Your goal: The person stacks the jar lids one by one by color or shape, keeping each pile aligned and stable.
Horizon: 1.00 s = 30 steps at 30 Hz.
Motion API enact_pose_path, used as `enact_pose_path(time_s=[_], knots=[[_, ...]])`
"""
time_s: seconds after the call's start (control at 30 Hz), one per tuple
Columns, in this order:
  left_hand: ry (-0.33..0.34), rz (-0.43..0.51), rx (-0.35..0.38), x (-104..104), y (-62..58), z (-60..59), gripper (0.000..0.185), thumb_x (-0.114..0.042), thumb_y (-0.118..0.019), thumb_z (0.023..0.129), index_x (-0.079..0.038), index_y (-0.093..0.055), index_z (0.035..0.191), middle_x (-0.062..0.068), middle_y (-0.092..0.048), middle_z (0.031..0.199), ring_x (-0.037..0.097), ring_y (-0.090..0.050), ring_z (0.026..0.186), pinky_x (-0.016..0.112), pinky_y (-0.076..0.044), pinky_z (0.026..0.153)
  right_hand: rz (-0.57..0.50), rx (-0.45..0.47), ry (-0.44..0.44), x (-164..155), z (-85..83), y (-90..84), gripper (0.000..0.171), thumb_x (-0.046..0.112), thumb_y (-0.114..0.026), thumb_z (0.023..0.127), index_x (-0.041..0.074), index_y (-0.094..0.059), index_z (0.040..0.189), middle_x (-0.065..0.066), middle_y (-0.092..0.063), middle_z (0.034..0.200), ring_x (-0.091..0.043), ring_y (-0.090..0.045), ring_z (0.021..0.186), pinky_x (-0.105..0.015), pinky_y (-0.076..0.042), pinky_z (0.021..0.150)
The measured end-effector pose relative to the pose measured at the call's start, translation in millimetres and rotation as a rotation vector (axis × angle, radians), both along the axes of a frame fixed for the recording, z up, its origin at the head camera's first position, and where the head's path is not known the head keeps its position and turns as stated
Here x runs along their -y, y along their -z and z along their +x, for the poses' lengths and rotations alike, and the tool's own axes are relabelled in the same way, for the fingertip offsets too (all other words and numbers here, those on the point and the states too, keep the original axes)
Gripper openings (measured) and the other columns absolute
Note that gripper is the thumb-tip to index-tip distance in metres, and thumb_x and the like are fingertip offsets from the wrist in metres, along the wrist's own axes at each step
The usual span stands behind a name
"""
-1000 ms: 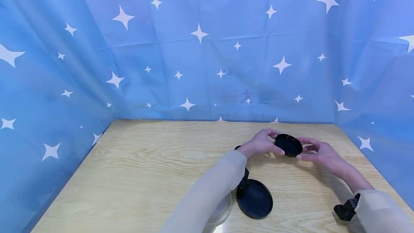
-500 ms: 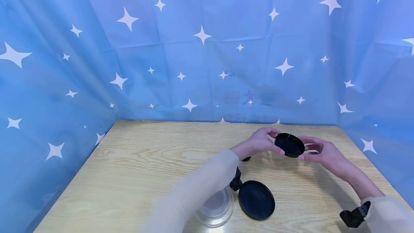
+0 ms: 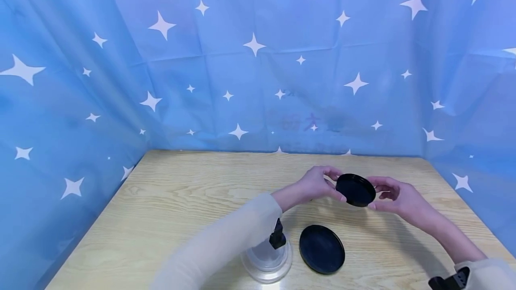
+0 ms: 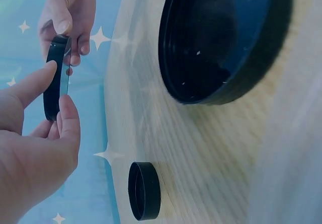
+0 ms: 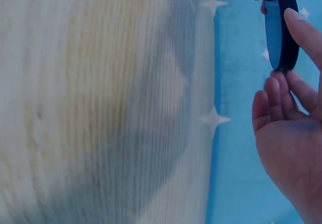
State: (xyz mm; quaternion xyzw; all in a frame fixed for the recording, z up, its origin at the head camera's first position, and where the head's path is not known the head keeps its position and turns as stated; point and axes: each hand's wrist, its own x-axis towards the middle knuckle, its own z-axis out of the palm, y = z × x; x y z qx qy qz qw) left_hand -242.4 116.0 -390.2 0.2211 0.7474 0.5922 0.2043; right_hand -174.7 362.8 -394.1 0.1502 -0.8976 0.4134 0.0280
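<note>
A black round lid point(image 3: 355, 190) is held tilted above the table between both hands. My left hand point(image 3: 317, 183) pinches its left edge with thumb and fingers, and my right hand point(image 3: 400, 195) grips the opposite edge. From the left wrist, the lid point(image 4: 53, 83) appears edge-on, thumb on one side and fingertips on the other. The right wrist view shows the right thumb on the lid point(image 5: 288, 30) and the fingertips at its lower rim. Lying on the table below is a larger black lid point(image 3: 321, 249).
Clear round plastic containers point(image 3: 268, 265) stand beside the larger lid, partly covered by the left sleeve point(image 3: 225, 236). A small black lid point(image 4: 145, 191) lies on the wooden table point(image 3: 181, 182), seen from the left wrist. Star-patterned blue cloth point(image 3: 242, 75) surrounds the table.
Both hands have brought the held lid slightly lower and a little left in the head view. The left forearm has shifted left, uncovering more of the clear containers and the larger lid.
</note>
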Motion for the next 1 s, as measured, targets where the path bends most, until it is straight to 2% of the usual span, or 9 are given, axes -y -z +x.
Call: enact_pose_path(time_s=[0.23, 0.6, 0.73, 1.0], knots=[[-0.023, -0.079, -0.111, 20, -2.6, 17.9, 0.059, -0.006, -0.089, 0.061, -0.016, -0.064, 0.113, -0.01, -0.055, 0.094, 0.005, -0.059, 0.075, 0.022, -0.051, 0.06, -0.036, -0.043, -0.048, 18, 11.2, 2.1, 0.059, 0.012, -0.08, 0.076, 0.002, -0.054, 0.128, -0.006, -0.061, 0.112, -0.01, -0.056, 0.09, -0.022, -0.047, 0.074], [0.016, -0.108, -0.181, 51, 0.9, 40.1, 0.058, -0.006, -0.089, 0.059, -0.014, -0.064, 0.111, -0.01, -0.056, 0.093, 0.005, -0.059, 0.074, 0.019, -0.05, 0.063, -0.108, -0.113, -0.168, 44, 29.8, 10.7, 0.061, 0.002, -0.081, 0.071, 0.001, -0.053, 0.126, -0.004, -0.061, 0.109, -0.009, -0.055, 0.092, -0.021, -0.045, 0.075], [0.024, -0.125, -0.191, 58, 0.7, 47.8, 0.058, -0.007, -0.09, 0.058, -0.014, -0.064, 0.11, -0.011, -0.055, 0.093, 0.004, -0.059, 0.073, 0.019, -0.05, 0.062, -0.105, -0.115, -0.186, 51, 37.0, 11.0, 0.061, 0.004, -0.082, 0.071, 0.004, -0.054, 0.126, -0.003, -0.062, 0.106, -0.009, -0.054, 0.092, -0.022, -0.044, 0.075], [0.06, -0.161, -0.154, 67, 0.2, 58.7, 0.06, -0.002, -0.089, 0.057, -0.012, -0.063, 0.111, -0.01, -0.054, 0.093, 0.004, -0.059, 0.072, 0.019, -0.05, 0.059, -0.091, -0.1, -0.21, 58, 45.3, 17.2, 0.061, 0.007, -0.082, 0.072, 0.009, -0.055, 0.126, -0.001, -0.06, 0.111, -0.009, -0.052, 0.093, -0.024, -0.044, 0.073]])
